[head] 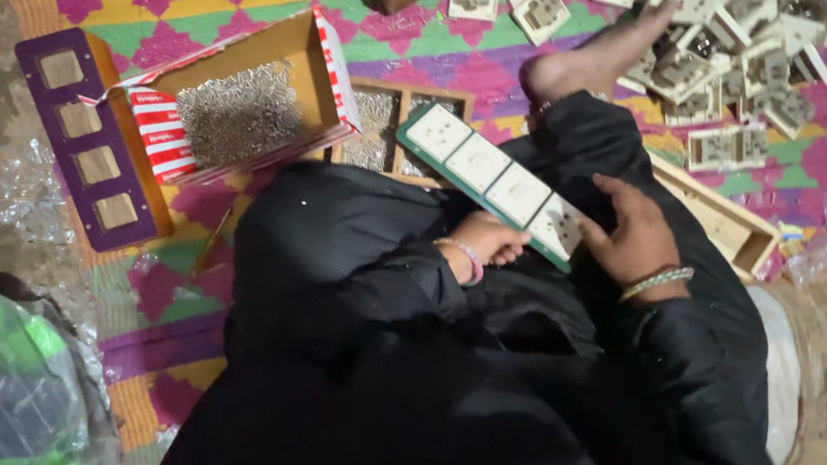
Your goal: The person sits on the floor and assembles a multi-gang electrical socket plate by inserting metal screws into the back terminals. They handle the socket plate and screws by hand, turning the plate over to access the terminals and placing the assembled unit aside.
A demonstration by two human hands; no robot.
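A long green-edged plate [491,175] carrying several white switch and socket modules lies tilted across my lap. My right hand [633,234] grips its near right end, fingers curled over the last socket module. My left hand [487,244] holds the plate from below at the near edge, with a pink bracelet at the wrist. Black sleeves and black cloth cover my lap. My bare foot [588,63] stretches out beyond the plate.
A red-striped cardboard box [323,65] full of small silver screws sits to the left. Beside it lie a purple frame with square openings [92,145] and a wooden tray [400,97]. Several white socket modules [746,82] are piled at upper right. Plastic wrap [2,376] lies at lower left.
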